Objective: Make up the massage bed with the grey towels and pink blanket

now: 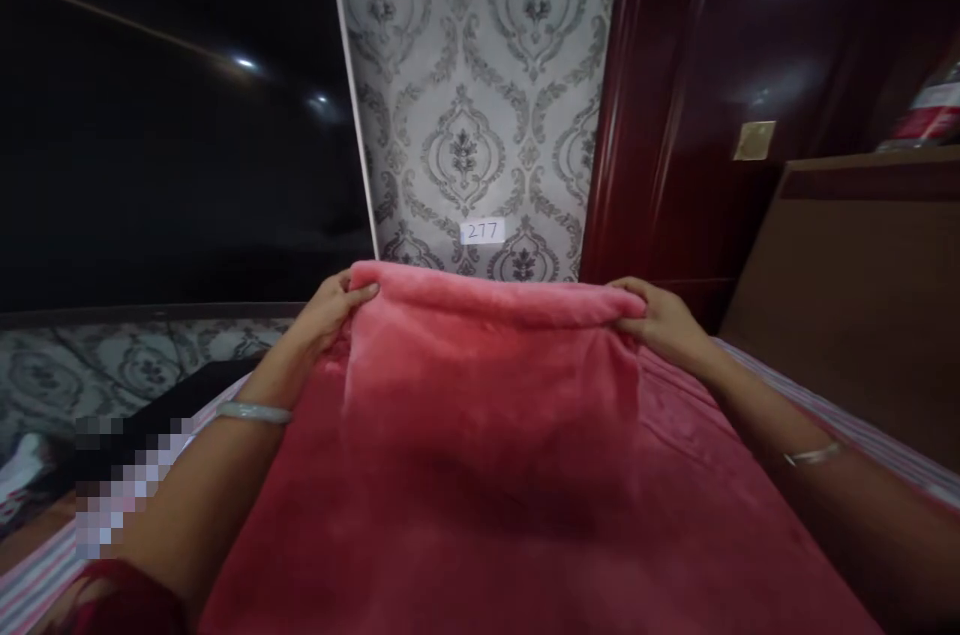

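Note:
A plush pinkish-red blanket (487, 385) fills the middle of the view, its far edge raised and folded over into a thick band. My left hand (337, 310) grips the left end of that edge, thumb on top. At the right end, my right hand (654, 318) pinches the same edge between thumb and fingers. Between the two hands the band hangs fairly straight, and the rest of the blanket spreads down toward me. Some of my fingertips are hidden behind the fabric.
Striped cloth (892, 440) shows under the blanket at both sides. A large black television (165, 135) stands at the left before patterned wallpaper (465, 65) bearing a paper label (482, 232) marked 277. On the right are a dark red door (690, 65) and a cardboard box (855, 295) with a bottle (930, 115) on top.

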The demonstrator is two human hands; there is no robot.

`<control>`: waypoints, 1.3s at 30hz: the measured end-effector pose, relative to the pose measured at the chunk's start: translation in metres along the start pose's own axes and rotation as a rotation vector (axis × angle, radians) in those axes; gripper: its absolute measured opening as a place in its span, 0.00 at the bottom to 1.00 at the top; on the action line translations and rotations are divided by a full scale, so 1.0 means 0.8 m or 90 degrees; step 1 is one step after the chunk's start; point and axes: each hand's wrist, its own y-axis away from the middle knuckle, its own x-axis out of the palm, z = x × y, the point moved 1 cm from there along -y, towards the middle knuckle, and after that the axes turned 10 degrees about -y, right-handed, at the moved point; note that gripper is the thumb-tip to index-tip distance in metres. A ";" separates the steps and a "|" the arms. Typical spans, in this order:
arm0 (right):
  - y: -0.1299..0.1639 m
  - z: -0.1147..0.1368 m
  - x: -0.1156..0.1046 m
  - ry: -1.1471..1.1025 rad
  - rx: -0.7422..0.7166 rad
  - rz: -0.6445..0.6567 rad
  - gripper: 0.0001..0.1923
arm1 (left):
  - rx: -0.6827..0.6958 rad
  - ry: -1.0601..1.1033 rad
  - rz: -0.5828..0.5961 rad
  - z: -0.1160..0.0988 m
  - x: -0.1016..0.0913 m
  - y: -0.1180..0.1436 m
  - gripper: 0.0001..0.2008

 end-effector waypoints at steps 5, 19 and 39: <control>-0.008 0.027 -0.003 0.244 -0.274 -0.101 0.20 | 0.179 -0.106 -0.099 -0.012 -0.036 0.030 0.21; 0.337 -0.101 0.055 0.104 0.036 0.067 0.18 | -0.145 -0.400 0.103 0.194 -0.052 0.320 0.12; 0.275 -0.076 0.055 -0.185 0.382 0.003 0.29 | -0.379 -0.104 -0.111 0.155 -0.005 0.311 0.28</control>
